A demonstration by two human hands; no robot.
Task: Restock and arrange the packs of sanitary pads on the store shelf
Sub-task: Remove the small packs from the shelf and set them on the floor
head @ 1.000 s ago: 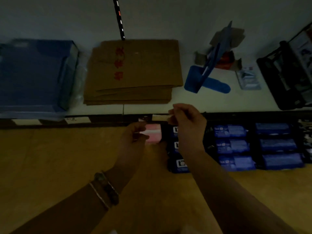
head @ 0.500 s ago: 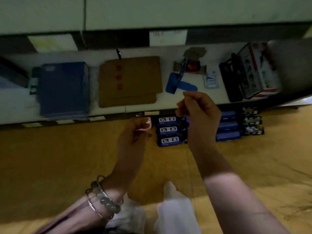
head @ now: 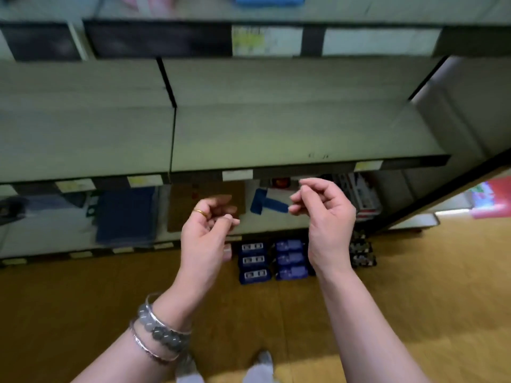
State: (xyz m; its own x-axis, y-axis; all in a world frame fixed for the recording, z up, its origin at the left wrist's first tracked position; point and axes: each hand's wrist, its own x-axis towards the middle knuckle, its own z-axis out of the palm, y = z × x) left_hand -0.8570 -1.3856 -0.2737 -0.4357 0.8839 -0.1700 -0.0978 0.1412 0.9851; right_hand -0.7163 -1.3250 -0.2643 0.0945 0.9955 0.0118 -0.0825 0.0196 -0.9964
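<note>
Several blue packs of sanitary pads (head: 254, 262) lie in two short stacks on the wooden floor below the shelving, with a second blue stack (head: 290, 259) beside them. A pink pack (head: 227, 251) peeks out at their left, mostly hidden behind my left hand. Dark patterned packs (head: 362, 252) sit further right. My left hand (head: 206, 236) and my right hand (head: 325, 217) hover in front of the shelf edge, fingers loosely curled, holding nothing. The middle shelf (head: 276, 139) has no packs on it.
The bottom shelf holds a flat cardboard stack (head: 179, 205), a blue box (head: 124, 214), a blue tool (head: 265, 207) and printed boxes (head: 362, 197). On the top shelf are a blue pack (head: 269, 0) and a blurred pink pack (head: 149, 1). Price labels line the shelf edges.
The view has risen from the floor to the shelves. My left hand let go of the pink pack, which now lies on the floor, and both hands lifted up.
</note>
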